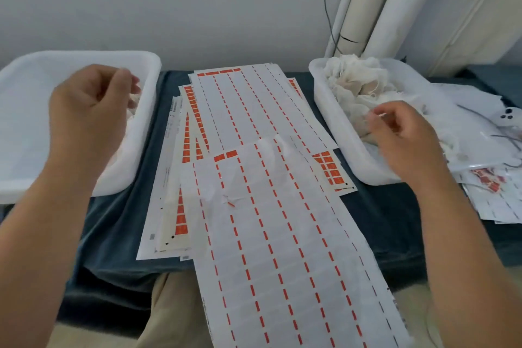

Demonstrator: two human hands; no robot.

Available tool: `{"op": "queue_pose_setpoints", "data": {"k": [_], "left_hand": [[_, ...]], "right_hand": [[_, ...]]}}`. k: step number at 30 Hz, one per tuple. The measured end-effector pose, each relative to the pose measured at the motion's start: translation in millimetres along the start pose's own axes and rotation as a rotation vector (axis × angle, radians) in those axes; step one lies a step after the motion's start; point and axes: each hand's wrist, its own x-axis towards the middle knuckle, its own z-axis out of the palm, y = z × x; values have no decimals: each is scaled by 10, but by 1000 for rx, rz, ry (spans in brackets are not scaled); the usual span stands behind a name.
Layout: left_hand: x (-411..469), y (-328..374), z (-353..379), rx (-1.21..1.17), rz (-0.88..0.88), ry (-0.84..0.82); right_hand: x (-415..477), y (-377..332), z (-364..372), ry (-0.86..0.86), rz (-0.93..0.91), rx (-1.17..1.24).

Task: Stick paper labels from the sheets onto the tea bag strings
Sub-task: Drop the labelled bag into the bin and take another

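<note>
Label sheets lie overlapped on the dark cloth between two white trays. The front sheet (268,234) is mostly bare backing with red dashes; two orange labels (226,155) remain at its top left. More orange labels (187,127) show on sheets underneath. The right tray (330,121) holds a pile of white tea bags (356,82). My right hand (401,135) is over that tray and pinches a thin tea bag string (377,115) between thumb and forefinger. My left hand (87,110) hovers blurred over the left tray (141,144), fingers curled, its fingertips hidden. A few tea bags (134,102) lie beneath it.
Right of the right tray sit a white phone (508,117), dark cables, clear plastic and loose label sheets (491,189). White pipes (364,8) stand against the wall behind. The front sheet overhangs the table edge above my beige trousers (172,313).
</note>
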Motion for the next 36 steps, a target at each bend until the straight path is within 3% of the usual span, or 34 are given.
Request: {"op": "queue_pose_setpoints", "data": {"k": [2,4,6,12,19,22,25,30,34,36], "left_hand": [[-262,118,115,-20,30,-86],[-515,171,232,-16,23,-201],[-734,175,335,-9,9,-311],[-1216,-51,616,14,-123,-498],[-1479,-344,1028,309,-132,-790],[-1572,-396,1175,418,-42,-772],[-1606,-381,1248,472,21,-747],[-1613,-203,1247,392,28,-713],[-1591,134,1136,84,57,-603],[-1548,291,1093,-72,43,-653]], "right_hand": [[368,293,-158,-96,148,-241],[695,621,-252,-313,287,-619],[896,914,-306,-471,399,-841],[968,1331,-294,-379,624,-931],[860,1241,-381,-107,459,-859],[670,1096,-456,29,247,-830],[540,814,-519,47,125,-581],[274,151,-535,-26,96,-44],[-89,-354,-412,-359,-104,-9],[-264,-542,-264,-552,-234,-70]]}}
